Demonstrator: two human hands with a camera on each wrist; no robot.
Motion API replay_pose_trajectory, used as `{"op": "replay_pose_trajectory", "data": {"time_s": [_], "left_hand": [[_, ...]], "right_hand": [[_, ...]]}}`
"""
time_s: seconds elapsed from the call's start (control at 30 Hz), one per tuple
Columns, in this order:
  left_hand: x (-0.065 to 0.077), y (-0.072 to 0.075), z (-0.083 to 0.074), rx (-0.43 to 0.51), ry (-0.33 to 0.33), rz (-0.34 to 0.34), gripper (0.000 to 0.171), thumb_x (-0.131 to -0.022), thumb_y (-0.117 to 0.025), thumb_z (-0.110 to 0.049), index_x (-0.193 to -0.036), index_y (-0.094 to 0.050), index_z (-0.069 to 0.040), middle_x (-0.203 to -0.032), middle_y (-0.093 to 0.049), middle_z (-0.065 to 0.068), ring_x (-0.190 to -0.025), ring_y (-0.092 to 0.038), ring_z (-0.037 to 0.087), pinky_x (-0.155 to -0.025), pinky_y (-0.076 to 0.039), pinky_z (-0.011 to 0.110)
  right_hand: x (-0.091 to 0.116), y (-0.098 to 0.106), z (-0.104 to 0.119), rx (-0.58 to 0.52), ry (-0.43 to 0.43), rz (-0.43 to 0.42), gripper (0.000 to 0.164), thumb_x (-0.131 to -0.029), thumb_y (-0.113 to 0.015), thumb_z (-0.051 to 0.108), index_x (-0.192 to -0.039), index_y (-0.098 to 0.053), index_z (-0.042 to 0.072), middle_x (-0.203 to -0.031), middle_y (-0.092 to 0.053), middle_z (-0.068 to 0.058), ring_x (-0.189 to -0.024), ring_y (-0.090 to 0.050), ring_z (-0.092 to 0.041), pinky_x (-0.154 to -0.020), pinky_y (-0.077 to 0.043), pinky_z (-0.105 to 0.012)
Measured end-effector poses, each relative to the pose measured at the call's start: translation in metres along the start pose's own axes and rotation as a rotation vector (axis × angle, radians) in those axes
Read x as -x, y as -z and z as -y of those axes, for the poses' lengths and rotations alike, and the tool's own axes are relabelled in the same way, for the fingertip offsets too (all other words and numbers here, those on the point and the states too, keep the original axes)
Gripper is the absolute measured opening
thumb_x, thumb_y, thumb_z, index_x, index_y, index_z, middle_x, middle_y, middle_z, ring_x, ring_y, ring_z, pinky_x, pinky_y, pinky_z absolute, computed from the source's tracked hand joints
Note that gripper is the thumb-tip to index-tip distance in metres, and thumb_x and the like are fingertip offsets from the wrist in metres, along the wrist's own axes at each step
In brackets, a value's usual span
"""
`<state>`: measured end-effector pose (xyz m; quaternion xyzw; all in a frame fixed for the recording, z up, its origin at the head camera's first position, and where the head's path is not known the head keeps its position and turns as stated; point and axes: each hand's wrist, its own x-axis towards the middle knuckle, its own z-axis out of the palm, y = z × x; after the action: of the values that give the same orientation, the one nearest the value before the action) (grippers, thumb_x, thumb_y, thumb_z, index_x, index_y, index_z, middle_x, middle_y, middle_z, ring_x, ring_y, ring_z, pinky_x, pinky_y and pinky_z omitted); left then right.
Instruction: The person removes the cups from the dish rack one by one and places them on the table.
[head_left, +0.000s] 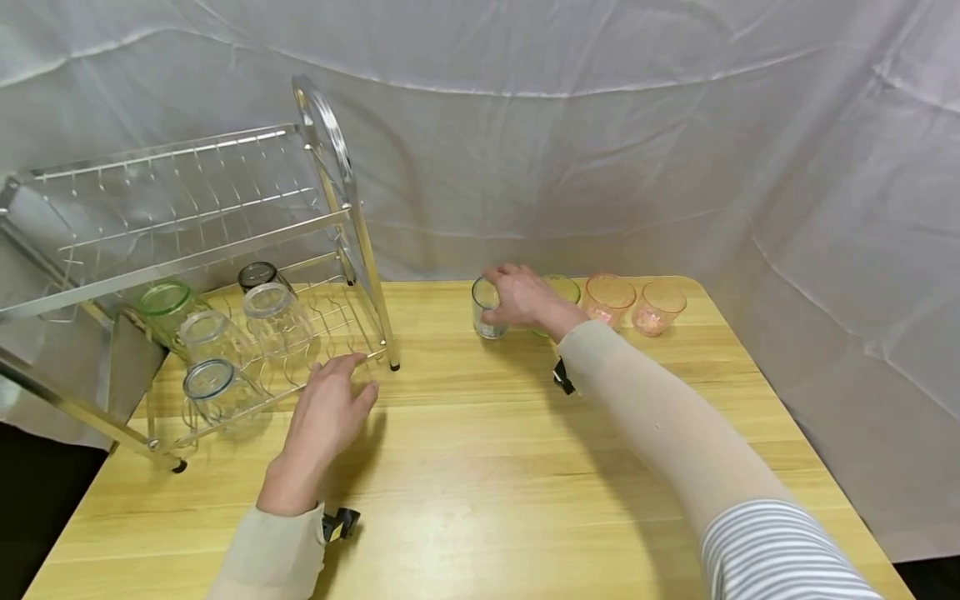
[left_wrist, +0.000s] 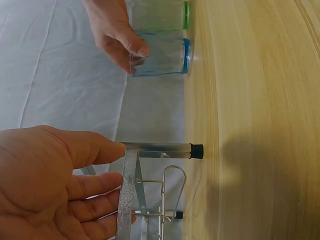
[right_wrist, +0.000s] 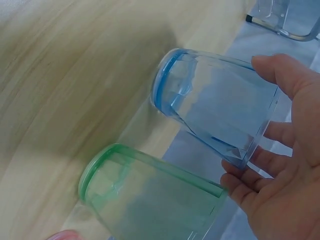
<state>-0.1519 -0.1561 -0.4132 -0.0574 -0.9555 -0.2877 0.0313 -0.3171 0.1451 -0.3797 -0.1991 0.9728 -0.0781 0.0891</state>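
The right hand (head_left: 525, 298) has its grip clamped around the rim of an upright blue glass (head_left: 489, 325), which stands on the far part of the desk (head_left: 450, 500). Just right of it stand a green glass (head_left: 567, 289) and two pink glasses (head_left: 609, 293). The left hand (head_left: 327, 408), its thumb and fingers apart, is at the near rail of the metal rack (head_left: 372, 283), whose lower tier bears five glasses (head_left: 279, 321).

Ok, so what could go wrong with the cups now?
The right hand holds the blue glass near its top, so it might slip. The green glass stands close beside it and could get knocked. The left hand is right by the rack, so a bump might rattle the glasses there.
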Motion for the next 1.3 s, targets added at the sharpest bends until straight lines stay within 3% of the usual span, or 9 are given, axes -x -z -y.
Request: {"op": "replay_pose_trajectory", "data": {"time_s": [0.77,1.3], "left_hand": [[-0.0001,-0.0023,0.0018,0.004,-0.003,-0.018,0.052,-0.104,-0.061,-0.019,-0.149,-0.052,0.004,-0.153,-0.052,0.029,-0.147,-0.043,0.049,-0.130,-0.018,0.062],[-0.0015,0.0072,-0.0006,-0.009,0.006,0.057,0.056,-0.105,-0.060,-0.022,-0.152,-0.048,0.005,-0.157,-0.048,0.031,-0.148,-0.040,0.050,-0.130,-0.018,0.063]], "right_hand": [[-0.0015,0.0024,0.0000,0.023,-0.002,0.030,0.087,-0.097,-0.071,0.046,-0.166,-0.032,0.011,-0.170,-0.032,-0.019,-0.159,-0.026,-0.037,-0.134,-0.016,-0.049],[-0.0039,-0.0003,0.0000,-0.003,-0.025,0.035,0.088,-0.096,-0.070,0.047,-0.167,-0.030,0.013,-0.172,-0.029,-0.018,-0.161,-0.023,-0.038,-0.134,-0.017,-0.050]]}}
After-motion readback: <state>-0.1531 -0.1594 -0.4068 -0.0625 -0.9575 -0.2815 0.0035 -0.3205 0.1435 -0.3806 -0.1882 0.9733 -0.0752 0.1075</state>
